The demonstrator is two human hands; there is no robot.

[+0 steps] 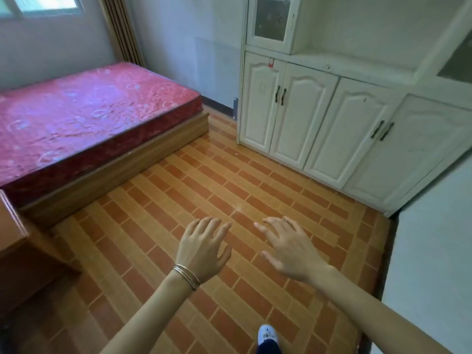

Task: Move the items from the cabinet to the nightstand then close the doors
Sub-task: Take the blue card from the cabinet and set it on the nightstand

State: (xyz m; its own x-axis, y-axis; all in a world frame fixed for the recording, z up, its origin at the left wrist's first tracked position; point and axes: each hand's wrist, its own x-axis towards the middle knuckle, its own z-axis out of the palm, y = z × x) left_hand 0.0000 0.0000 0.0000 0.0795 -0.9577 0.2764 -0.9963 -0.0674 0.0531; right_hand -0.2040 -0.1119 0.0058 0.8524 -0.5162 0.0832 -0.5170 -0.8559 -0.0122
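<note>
Left hand: lower centre, fingers spread and relaxed, holding nothing; thin bangles at wrist.
Right hand: beside it, fingers splayed, holding nothing.
Tiled floor: beneath both.
White cabinet: upper right, lower doors closed.
Wooden nightstand: left edge.
Red mattress: upper left.

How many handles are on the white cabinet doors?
4 door handles, all on the closed lower doors: two side by side where the left pair meets, two where the right pair meets. Any on the upper glass doors can't be made out.
</note>
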